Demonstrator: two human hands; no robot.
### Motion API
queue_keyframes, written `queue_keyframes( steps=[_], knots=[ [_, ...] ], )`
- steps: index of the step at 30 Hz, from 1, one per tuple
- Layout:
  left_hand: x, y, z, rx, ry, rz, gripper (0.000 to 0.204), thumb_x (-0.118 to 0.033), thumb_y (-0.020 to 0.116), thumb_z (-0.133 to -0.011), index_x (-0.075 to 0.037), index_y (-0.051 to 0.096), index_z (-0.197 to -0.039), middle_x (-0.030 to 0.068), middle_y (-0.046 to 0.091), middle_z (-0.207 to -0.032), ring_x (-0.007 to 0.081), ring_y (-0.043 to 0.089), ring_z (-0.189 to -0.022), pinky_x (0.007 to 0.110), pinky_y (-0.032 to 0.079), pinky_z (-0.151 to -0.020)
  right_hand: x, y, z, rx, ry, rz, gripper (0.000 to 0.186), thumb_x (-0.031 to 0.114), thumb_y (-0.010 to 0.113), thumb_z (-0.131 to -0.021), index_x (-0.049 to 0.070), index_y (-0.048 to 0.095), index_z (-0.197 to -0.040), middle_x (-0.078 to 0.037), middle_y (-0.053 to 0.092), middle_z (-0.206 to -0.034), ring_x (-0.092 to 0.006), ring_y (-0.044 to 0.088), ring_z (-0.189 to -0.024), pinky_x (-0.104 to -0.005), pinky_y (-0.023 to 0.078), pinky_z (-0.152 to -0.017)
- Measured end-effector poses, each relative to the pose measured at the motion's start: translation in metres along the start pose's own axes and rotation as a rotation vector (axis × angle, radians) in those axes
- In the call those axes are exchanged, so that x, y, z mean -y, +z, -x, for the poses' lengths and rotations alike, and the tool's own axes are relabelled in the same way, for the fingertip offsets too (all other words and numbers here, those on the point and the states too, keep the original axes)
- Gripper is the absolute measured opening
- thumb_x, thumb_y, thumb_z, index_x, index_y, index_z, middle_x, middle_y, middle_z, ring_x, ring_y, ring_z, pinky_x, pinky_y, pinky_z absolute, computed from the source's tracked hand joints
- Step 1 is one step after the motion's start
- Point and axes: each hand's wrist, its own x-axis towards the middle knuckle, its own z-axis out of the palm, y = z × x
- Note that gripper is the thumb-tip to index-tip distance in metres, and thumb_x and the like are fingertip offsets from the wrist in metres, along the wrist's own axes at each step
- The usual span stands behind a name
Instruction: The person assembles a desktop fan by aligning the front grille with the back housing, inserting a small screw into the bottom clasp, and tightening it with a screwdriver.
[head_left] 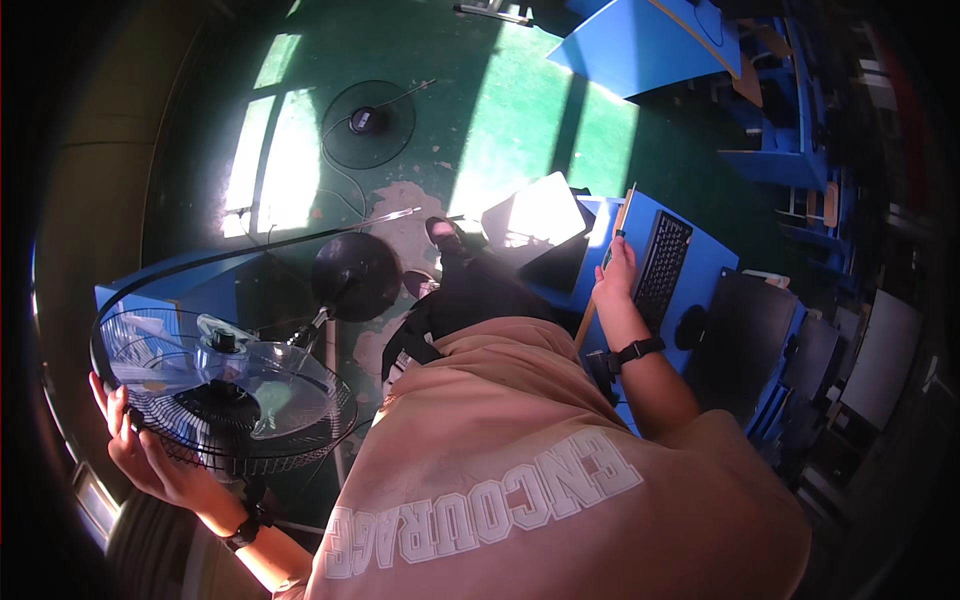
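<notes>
At the left stands a fan [235, 400] with clear blades [290, 385] in its open black wire cage. Curled at the cage's outer edge, my left hand [150, 455] grips a long, thin black band [210, 252]. The band arcs up and over the fan, its bright free end reaching toward my feet. My right hand [617, 272] is closed around a slim tool with a greenish handle [619, 236], which looks like a screwdriver. It is over the edge of a blue desk [705, 255], beside a black keyboard [663, 265]. The fingers partly hide the handle.
A round black base [357, 275] stands before the fan. Farther off, a dark round grille [368, 150] lies on the green floor with a cord by it. A stool [540, 225] is ahead of my legs. Monitors [742, 335] line the right; another blue desk [650, 50] is beyond.
</notes>
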Motion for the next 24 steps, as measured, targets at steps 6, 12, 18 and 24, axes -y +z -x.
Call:
queue_keyframes(
  steps=[6, 12, 18, 24],
  knots=[
    [0.010, -0.010, -0.006, 0.043, 0.076, -0.130, 0.030, -0.018, 0.056, -0.110, 0.008, 0.064, -0.122, 0.0173, 0.069, -0.135, 0.0271, 0.062, -0.127, 0.041, 0.040, -0.116, -0.074, -0.144, -0.086, -0.550, -0.237, 0.252, 0.034, 0.040, 0.074, -0.104, 0.009, 0.078, -0.115, -0.003, 0.078, -0.100, -0.0184, 0.067, -0.086, -0.0372, 0.055, -0.075],
    [-0.014, 0.012, -0.011, 0.084, 0.168, -0.014, 0.026, -0.014, 0.055, -0.108, 0.006, 0.063, -0.122, 0.0179, 0.069, -0.139, 0.0283, 0.061, -0.133, 0.043, 0.037, -0.120, -0.107, -0.296, -0.145, -0.728, -0.191, 0.687, 0.035, 0.031, 0.074, -0.102, 0.001, 0.077, -0.119, -0.019, 0.080, -0.107, -0.0341, 0.076, -0.097, -0.0445, 0.057, -0.086],
    [-0.005, 0.000, -0.003, -0.050, -0.126, 0.172, 0.007, -0.007, 0.059, -0.105, -0.007, 0.062, -0.111, -0.0015, 0.053, -0.092, 0.0058, 0.048, -0.082, 0.022, 0.029, -0.070, -0.153, -0.385, -0.217, -0.290, -0.447, 0.756, 0.032, 0.024, 0.060, -0.103, -0.005, 0.074, -0.108, -0.017, 0.077, -0.096, -0.0270, 0.064, -0.084, -0.0413, 0.053, -0.083],
    [-0.007, 0.004, -0.010, 0.096, 0.082, 0.232, 0.017, 0.004, 0.065, -0.096, -0.003, 0.066, -0.112, 0.0149, 0.072, -0.131, 0.0292, 0.059, -0.139, 0.040, 0.039, -0.115, -0.130, -0.374, -0.250, 0.142, -0.549, 1.995, 0.024, 0.014, 0.062, -0.099, -0.004, 0.073, -0.111, -0.024, 0.075, -0.122, -0.0402, 0.072, -0.109, -0.0438, 0.057, -0.099]
  ],
)
